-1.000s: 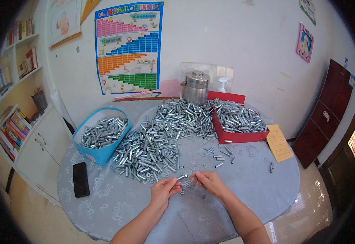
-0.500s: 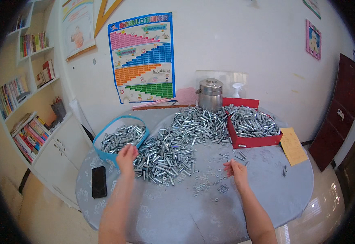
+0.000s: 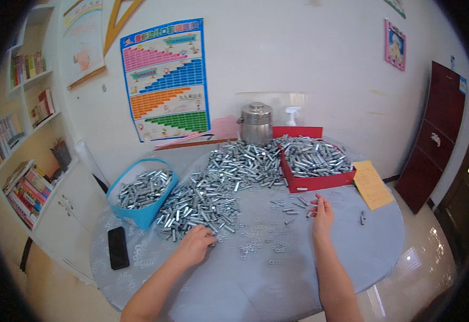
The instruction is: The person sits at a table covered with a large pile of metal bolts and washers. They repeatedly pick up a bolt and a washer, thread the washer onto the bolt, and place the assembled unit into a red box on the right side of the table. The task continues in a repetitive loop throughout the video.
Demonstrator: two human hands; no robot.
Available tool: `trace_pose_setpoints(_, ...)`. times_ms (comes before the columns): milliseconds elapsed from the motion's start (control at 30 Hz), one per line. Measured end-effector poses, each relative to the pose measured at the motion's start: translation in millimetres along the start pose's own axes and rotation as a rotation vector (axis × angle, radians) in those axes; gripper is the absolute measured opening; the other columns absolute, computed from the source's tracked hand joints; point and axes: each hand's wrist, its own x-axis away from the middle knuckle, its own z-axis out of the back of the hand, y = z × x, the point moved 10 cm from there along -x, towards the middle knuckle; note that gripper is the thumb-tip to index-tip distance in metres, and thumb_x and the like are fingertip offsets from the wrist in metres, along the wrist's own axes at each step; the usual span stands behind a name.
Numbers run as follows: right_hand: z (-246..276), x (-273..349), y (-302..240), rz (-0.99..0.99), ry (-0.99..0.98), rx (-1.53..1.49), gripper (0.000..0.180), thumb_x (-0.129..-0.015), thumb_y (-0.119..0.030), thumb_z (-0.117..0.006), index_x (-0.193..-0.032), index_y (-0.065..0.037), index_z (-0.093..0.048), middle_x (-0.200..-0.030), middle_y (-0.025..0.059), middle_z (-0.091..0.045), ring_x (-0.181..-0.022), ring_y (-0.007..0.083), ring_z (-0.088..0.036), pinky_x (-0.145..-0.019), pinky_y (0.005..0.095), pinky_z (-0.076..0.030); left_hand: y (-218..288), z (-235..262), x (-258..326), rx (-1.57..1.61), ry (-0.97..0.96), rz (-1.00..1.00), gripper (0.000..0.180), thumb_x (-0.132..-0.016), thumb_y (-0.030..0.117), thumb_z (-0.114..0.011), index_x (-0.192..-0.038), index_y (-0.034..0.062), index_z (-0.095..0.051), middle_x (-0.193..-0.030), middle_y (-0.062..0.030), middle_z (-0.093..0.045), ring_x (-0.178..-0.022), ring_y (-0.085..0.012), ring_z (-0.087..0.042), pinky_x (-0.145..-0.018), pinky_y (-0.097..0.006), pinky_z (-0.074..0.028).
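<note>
Resting hands (image 3: 196, 244) touch shiny cylindrical metal bolts (image 3: 202, 201).

Near edge of the round grey worktop (image 3: 299, 279) is open between both forearms, only scattered small washers (image 3: 256, 248) there. Big heap of silver metal bolts (image 3: 218, 185) blocks the middle; blue plastic basket (image 3: 143, 214) and black phone (image 3: 118, 247) crowd the left. Red cardboard box (image 3: 320, 182) and yellow paper sheet (image 3: 373, 185) close the right rear.

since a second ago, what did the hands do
They parted from the table's near middle. The left hand went out to the blue basket, then back to the pile of metal pieces; the right hand moved right to loose pieces. Basket, red tray, phone stayed.
</note>
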Motion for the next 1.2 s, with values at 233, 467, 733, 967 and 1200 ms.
trace_pose_setpoints(233, 16.8, -16.9, 16.6, 0.226, -0.013, 0.466, 0.018, -0.084, -0.011, -0.051, -0.099, -0.004, -0.061, -0.087, 0.0047, -0.061, -0.071, 0.0127, -0.053, -0.063, 0.0262, -0.044, 9.9, -12.1, 1.2, -0.106, -0.023, -0.104, 0.016, -0.066, 0.002, -0.054, -0.08, 0.0019, -0.061, -0.088, -0.0088, -0.056, -0.091, -0.0259, -0.05, -0.079, -0.036, -0.042)
trace_pose_setpoints(467, -30.7, 14.8, -11.3, 0.634, -0.199, 1.117, 0.024, -0.069, -0.008, -0.062, -0.093, -0.005, -0.062, -0.092, 0.0113, -0.057, -0.09, 0.0292, -0.05, -0.079, 0.0382, -0.04, 7.7, 15.3, -2.5, 0.135, 0.197, 0.087, 0.015, -0.069, 0.003, -0.062, -0.084, 0.0018, -0.061, -0.084, -0.009, -0.059, -0.085, -0.0268, -0.053, -0.076, -0.035, -0.044)
trace_pose_setpoints(733, -34.7, 14.7, -2.5, 0.592, -0.196, 1.213, 0.022, -0.067, -0.013, -0.066, -0.087, -0.007, -0.061, -0.089, 0.0101, -0.056, -0.09, 0.0287, -0.048, -0.077, 0.0396, -0.037, -20.3, -44.4, 10.0, 1.391, 0.38, 0.657, 0.017, -0.08, 0.003, -0.059, -0.096, -0.0005, -0.059, -0.093, -0.0096, -0.062, -0.082, -0.0159, -0.059, -0.071, -0.026, -0.049)
trace_pose_setpoints(967, -33.1, 12.3, 4.8, 0.602, -0.201, 1.223, 0.015, -0.068, -0.012, -0.065, -0.082, -0.006, -0.06, -0.082, 0.0095, -0.057, -0.084, 0.0289, -0.05, -0.074, 0.0392, -0.038, -2.7, -83.2, 13.7, 1.835, 0.355, 0.714, 0.017, -0.083, 0.0, -0.052, -0.099, -0.0013, -0.056, -0.096, -0.0139, -0.06, -0.088, -0.0224, -0.06, -0.079, -0.035, -0.051)
trace_pose_setpoints(1200, -66.0, 39.6, -30.7, 0.487, -0.323, 0.826, 0.014, -0.075, -0.01, -0.061, -0.088, -0.004, -0.06, -0.085, 0.0092, -0.058, -0.08, 0.0249, -0.055, -0.071, 0.0347, -0.042, -5.4, -85.0, 22.5, 1.867, 0.373, 0.722, 0.016, -0.084, 0.002, -0.053, -0.099, -0.0042, -0.052, -0.097, -0.0163, -0.059, -0.089, -0.0232, -0.06, -0.081, -0.033, -0.051)
